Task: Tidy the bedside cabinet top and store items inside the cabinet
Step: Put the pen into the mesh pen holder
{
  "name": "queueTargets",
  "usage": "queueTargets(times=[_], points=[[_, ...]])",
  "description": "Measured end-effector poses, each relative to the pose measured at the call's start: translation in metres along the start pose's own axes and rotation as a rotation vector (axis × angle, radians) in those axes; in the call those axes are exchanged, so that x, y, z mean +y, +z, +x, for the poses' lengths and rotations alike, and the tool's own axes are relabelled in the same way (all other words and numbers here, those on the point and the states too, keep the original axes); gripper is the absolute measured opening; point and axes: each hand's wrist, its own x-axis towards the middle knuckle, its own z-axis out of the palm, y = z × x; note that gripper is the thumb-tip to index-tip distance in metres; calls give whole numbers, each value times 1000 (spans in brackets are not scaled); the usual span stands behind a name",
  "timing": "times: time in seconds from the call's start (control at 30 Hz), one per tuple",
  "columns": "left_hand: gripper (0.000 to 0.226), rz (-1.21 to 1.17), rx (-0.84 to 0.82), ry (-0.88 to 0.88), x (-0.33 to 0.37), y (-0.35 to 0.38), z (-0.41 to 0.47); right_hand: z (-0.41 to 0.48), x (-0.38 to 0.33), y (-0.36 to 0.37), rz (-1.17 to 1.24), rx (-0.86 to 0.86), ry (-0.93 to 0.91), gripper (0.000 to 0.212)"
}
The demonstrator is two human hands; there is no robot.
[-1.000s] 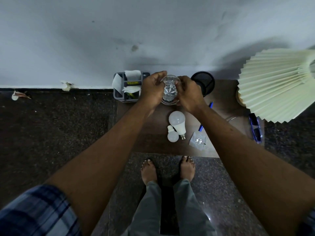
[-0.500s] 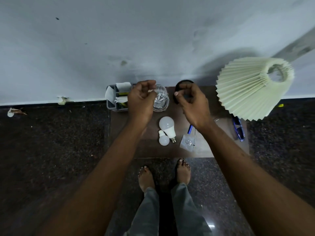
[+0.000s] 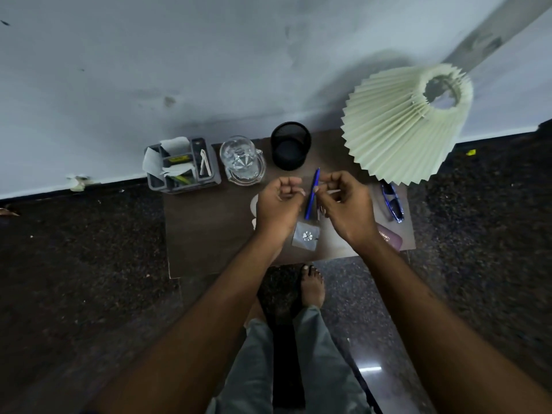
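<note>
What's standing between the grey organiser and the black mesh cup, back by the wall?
A clear glass jug stands between the grey organiser and the black mesh cup, as the head view shows.

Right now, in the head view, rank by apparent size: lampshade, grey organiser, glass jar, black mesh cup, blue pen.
1. lampshade, clearly largest
2. grey organiser
3. glass jar and black mesh cup: look alike, not ranked
4. blue pen, slimmest
</note>
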Motion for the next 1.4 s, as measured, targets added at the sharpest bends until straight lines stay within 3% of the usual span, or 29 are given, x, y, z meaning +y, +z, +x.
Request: queueTargets(times=[0.17,0.33,0.43,0.6,0.7,1.07,1.27,1.4], points=[[18,109,-14,-79,-21,15,8,3,24,-11,-98,73,89,26],[16,203,6,-84,-26,33,16,11,43,-15,-244,116,139,21],[16,293,11,-61,-27,39,24,22,50,-14,-400,90,101,7],[24,497,30,-55,-26,55,41,41,38,-7,-734,-45,-7,11],[16,636,22,-13,-24,64,48,55,36,-1,-851,-103,38,10],[11,764,63,-18,-34,66,62,74,42,5,-802,-138,138,17],[3,632,39,-82,-29,58,59,76,39,2,-761,-164,154,8],[9,460,30,-84,-21,44,49,68,41,1,-708,-161,105,20]])
